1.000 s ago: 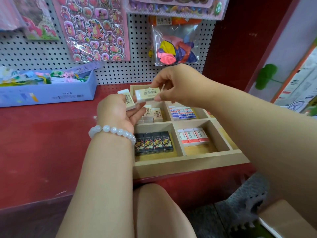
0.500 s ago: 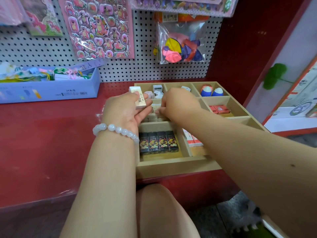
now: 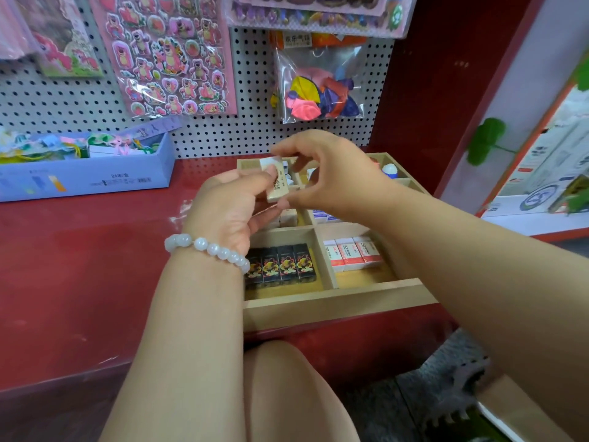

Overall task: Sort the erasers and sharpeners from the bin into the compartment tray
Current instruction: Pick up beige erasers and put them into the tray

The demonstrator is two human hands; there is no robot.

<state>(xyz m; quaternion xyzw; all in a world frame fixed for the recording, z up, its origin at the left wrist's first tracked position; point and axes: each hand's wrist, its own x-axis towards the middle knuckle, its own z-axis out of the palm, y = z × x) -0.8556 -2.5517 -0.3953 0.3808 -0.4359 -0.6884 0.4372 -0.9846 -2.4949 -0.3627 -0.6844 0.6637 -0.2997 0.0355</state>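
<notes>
A cream eraser [image 3: 278, 183] is held up over the wooden compartment tray [image 3: 334, 306]. My left hand [image 3: 231, 212] grips it from below, thumb on its face. My right hand [image 3: 331, 173] pinches its top and bottom ends between finger and thumb. In the tray's near left compartment lie several black erasers [image 3: 280, 264]; the near right one holds three white and red erasers [image 3: 352, 252]. More cream erasers [image 3: 288, 218] and blue-printed erasers [image 3: 325, 215] sit in the middle row, partly hidden by my hands. A blue and white piece [image 3: 390, 170] shows in the far right compartment.
The tray sits on a red counter [image 3: 95, 266] against a pegboard hung with sticker sheets [image 3: 169, 55] and a bag of balloons [image 3: 318, 90]. A light blue box [image 3: 86, 173] of stationery stands at the back left. My knee [image 3: 287, 393] is below the counter edge.
My right hand put the first cream eraser down in the tray, then rose back and took hold of the second eraser in my left hand.
</notes>
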